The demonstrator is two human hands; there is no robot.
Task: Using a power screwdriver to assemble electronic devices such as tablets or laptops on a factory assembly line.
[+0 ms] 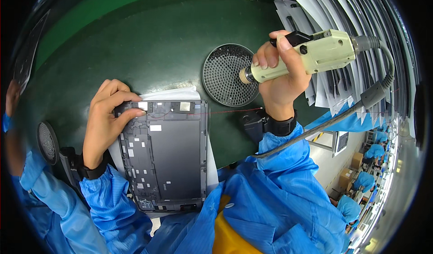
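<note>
A dark tablet housing [178,146] with its inner side up lies on white sheet material [171,94] at the table's near edge. My left hand [110,112] pinches its far left corner between thumb and fingers. My right hand [284,71] is wrapped round a cream electric screwdriver [327,53], held almost level with its black lever under the fingers. The driver's tip points left, over the right side of a round dark tray [225,73] full of small holes. Whether a screw sits on the tip cannot be seen. A thin red wire [234,111] runs from the housing toward my right wrist.
Thin sheets and dark panels [343,10] stand in a dense row at the right. The driver's grey cable [315,128] loops down across my right sleeve. A second round tray [47,142] and another person's blue sleeve [54,191] are at the left. Other workers sit far right.
</note>
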